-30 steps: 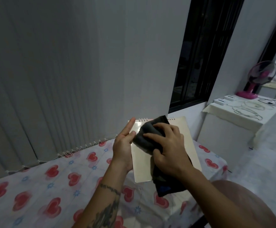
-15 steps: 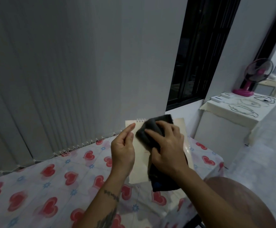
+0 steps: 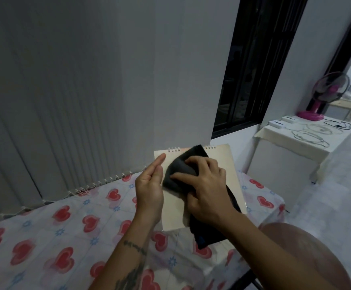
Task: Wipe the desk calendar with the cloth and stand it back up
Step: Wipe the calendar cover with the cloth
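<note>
Head view: desk calendar held up off the heart-print tablecloth, mid-wipe.
Left hand clasps its left edge, index finger laid along it. Right hand bunches the dark cloth against the cream face below the spiral binding; cloth tail hangs down.

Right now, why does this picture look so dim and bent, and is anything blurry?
Head view: dim indoor light, black window; wide-angle lens bows the blinds and wall lines; the right hand and dark cloth on the calendar look slightly motion-smeared; the pink fan is soft; no strong glare or hard shadows.
</note>
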